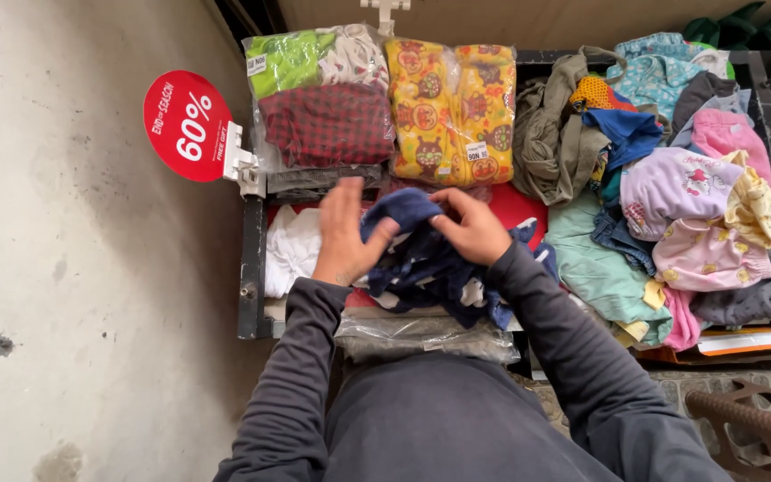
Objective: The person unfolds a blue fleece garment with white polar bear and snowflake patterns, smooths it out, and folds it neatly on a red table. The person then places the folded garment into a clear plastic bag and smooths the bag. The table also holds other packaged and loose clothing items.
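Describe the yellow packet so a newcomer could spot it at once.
Start at the round red sign on the left. Two plastic-wrapped packets lie beside it along the table's far edge. The yellow packet is the second: bright yellow with cartoon faces, unlike its green-and-red checked packet neighbour.

The blue garment (pixel 430 259) hides most of the red surface (pixel 515 203) underneath, and the brown stool (pixel 760 424) gets cut off at the corner.

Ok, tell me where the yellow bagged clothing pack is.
In the head view, the yellow pack lies at the bin's far edge, centre, between the red-checked pack on its left and the olive garment on its right.
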